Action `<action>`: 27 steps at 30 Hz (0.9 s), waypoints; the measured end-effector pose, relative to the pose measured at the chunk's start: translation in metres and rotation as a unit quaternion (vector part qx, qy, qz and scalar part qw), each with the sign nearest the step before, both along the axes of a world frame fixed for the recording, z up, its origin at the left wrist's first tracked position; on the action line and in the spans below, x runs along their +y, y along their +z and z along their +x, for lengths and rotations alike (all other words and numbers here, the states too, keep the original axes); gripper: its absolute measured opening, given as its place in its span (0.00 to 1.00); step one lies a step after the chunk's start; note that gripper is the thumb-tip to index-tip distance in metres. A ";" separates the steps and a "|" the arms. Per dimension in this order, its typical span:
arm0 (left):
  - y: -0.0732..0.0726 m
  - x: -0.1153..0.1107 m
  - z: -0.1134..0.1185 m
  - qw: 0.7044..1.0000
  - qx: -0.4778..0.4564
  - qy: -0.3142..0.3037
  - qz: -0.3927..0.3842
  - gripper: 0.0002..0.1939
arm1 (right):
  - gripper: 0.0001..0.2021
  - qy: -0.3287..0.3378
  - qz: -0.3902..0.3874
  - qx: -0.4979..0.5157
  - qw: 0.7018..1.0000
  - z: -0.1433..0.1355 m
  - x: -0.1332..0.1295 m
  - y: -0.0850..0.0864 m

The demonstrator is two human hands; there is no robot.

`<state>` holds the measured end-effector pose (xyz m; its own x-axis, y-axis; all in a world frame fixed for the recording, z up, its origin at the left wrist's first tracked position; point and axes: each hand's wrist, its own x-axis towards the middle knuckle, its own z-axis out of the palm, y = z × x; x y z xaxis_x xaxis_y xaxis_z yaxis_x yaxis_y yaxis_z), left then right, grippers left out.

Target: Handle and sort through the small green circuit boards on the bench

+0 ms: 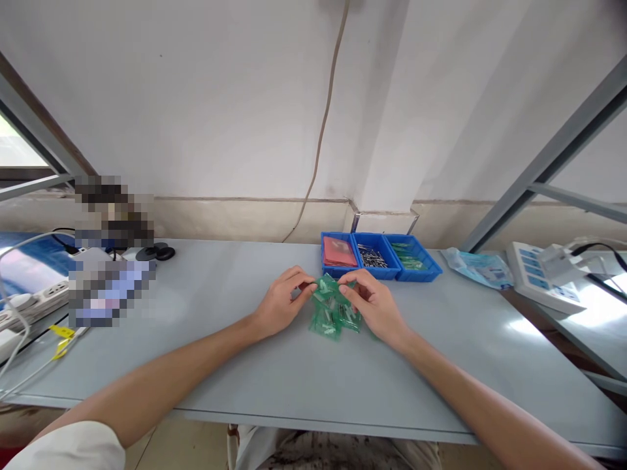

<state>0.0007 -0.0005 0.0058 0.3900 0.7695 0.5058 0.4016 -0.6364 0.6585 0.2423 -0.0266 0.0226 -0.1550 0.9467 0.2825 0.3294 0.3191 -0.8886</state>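
Note:
My left hand (287, 301) and my right hand (376, 305) are both closed, each pinching one side of a small green plastic bag (326, 285). Below it, several more green bags (325, 324) lie in a loose overlapping pile on the grey table (220, 372). Dark, thin pieces show through the film of these bags. Just behind my hands stand three joined blue bins. The left bin (337, 271) holds pinkish-red flat packets (337, 251), the middle one has loose metal pieces (372, 256) like screws, and green bags (410, 258) lie in the right one.
At the right are a blue-and-white plastic packet (480, 267) and a white power strip (541, 277) with plugs. On the left lie black round objects (155, 252), another power strip (42, 299) and white cables. A cable (326, 111) hangs down the wall behind.

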 end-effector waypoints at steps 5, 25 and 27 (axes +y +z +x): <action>0.000 -0.002 0.000 1.000 0.002 -0.008 0.016 0.11 | 0.14 0.007 -0.056 0.040 0.998 -0.003 -0.001 0.003; 0.000 0.000 0.000 1.000 0.003 0.000 0.019 0.09 | 0.15 0.024 -0.068 0.066 0.995 -0.002 -0.001 0.007; -0.001 0.002 0.000 1.000 0.013 -0.001 0.008 0.10 | 0.14 0.017 -0.065 0.060 0.996 -0.002 -0.001 0.007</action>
<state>0.0009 0.0010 0.0053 0.4044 0.7608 0.5076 0.4165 -0.6473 0.6384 0.2400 -0.0275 0.0292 -0.1612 0.9710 0.1763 0.2100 0.2083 -0.9553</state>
